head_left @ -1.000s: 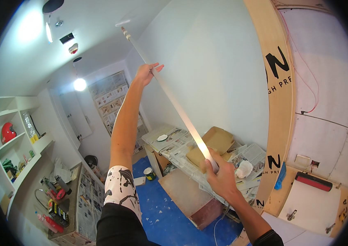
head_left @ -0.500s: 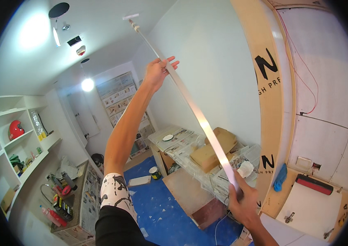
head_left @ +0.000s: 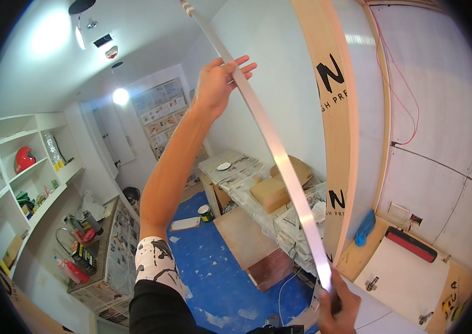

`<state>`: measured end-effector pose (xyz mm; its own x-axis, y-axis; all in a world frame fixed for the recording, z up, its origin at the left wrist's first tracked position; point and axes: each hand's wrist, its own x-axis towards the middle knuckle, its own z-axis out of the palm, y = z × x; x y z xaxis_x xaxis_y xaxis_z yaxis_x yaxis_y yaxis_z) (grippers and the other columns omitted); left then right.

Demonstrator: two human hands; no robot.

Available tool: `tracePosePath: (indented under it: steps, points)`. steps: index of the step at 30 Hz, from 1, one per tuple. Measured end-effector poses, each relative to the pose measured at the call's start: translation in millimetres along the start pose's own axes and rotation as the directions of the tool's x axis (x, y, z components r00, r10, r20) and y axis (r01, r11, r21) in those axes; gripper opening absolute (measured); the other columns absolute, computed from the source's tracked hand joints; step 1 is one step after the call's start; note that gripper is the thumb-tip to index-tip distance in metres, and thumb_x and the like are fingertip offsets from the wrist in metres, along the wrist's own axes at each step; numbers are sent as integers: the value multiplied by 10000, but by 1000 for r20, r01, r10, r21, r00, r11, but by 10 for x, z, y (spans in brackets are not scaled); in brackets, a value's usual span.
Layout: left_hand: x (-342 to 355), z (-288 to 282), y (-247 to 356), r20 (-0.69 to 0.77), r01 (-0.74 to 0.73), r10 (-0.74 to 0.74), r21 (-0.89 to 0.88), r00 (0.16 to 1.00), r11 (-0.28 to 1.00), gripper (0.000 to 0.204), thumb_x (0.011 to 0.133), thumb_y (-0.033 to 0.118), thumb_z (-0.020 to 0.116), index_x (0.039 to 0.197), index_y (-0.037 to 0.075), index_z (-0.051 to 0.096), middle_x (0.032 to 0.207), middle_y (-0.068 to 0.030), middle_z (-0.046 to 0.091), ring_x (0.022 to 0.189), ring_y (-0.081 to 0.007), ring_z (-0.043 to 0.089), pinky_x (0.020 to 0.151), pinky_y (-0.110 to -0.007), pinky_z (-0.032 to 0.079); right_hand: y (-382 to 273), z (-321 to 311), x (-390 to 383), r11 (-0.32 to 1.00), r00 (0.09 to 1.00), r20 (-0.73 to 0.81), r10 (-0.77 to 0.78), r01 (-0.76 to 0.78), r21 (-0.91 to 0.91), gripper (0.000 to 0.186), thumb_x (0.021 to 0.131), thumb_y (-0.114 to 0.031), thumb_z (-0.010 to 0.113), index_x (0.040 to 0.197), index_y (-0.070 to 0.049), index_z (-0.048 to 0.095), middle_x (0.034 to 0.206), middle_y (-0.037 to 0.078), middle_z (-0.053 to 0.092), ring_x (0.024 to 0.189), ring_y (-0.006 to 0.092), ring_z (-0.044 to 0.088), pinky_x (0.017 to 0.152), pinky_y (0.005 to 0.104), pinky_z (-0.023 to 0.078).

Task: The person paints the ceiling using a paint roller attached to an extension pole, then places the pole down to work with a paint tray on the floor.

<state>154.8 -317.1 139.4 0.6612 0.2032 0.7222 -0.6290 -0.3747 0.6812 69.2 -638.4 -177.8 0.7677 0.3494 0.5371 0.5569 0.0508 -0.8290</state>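
Hands [head_left: 215, 88], left above right, around a silvery pole [head_left: 270, 133] near a black-lettered tan frame [head_left: 338, 129].

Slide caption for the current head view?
Left hand high, right hand low on a long, slanting pole; blue floor below, lit bulb beyond.

silver-grey pole [head_left: 265, 127], pale sleeve [head_left: 151, 266] with black splotches, blue floor covering [head_left: 200, 261], red helmet [head_left: 25, 160], white shelves [head_left: 51, 120]

1 fisheye view looks from the person's head, facing into the room, near the left hand [head_left: 215, 88], spanning ceiling [head_left: 147, 36] to blue floor [head_left: 205, 264].
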Motion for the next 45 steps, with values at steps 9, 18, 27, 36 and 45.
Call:
tracePosePath:
  steps: [9, 18, 27, 36, 45]
  points:
    - [1223, -1728, -1121, -104, 55, -64, -89, 992, 994, 327, 958, 5, 377, 1223, -181, 327, 1335, -262, 446, 1129, -322, 575, 906, -345, 528, 357, 1769, 1584, 986, 989, 38, -142, 139, 89, 428, 877, -89, 595, 1275, 51, 528, 579, 143, 554, 434, 167, 488, 483, 299, 426]
    - [2630, -3684, -2472, -164, 111, -123, -78, 979, 991, 288, 955, -5, 366, 1192, -167, 337, 1282, -257, 507, 1108, -312, 593, 872, -325, 538, 670, 3432, 3252, 962, 968, 13, -252, 250, 107, 417, 912, -120, 555, 1306, 5, 505, 672, 202, 592, 517, 280, 575, 508, 368, 437]
    - [3020, -3896, -2875, -248, 47, -62, -66, 967, 997, 297, 937, -21, 337, 1175, -198, 330, 1266, -267, 521, 1079, -318, 618, 822, -321, 532, 912, 3829, 3823, 946, 947, -10, -320, 320, 51, 424, 907, -104, 556, 1313, 7, 496, 753, 222, 624, 566, 321, 602, 547, 383, 460]
    - [1815, -2256, -2002, -110, -106, 101, -41, 989, 993, 342, 966, 66, 405, 1201, -182, 386, 1283, -249, 513, 1112, -296, 594, 885, -339, 502, 429, 2388, 2310, 993, 1000, 5, -5, 6, -118, 410, 867, -10, 583, 1274, 28, 542, 706, 72, 597, 574, 68, 462, 534, 225, 394]
    - [716, -1117, -1019, -88, -138, 136, -21, 987, 990, 316, 967, 88, 433, 1163, -160, 448, 1275, -231, 528, 1130, -267, 579, 905, -324, 488, 155, 1062, 1038, 998, 999, 8, -35, 36, -60, 414, 870, 0, 592, 1275, 57, 535, 719, 18, 523, 556, 74, 380, 489, 226, 299]
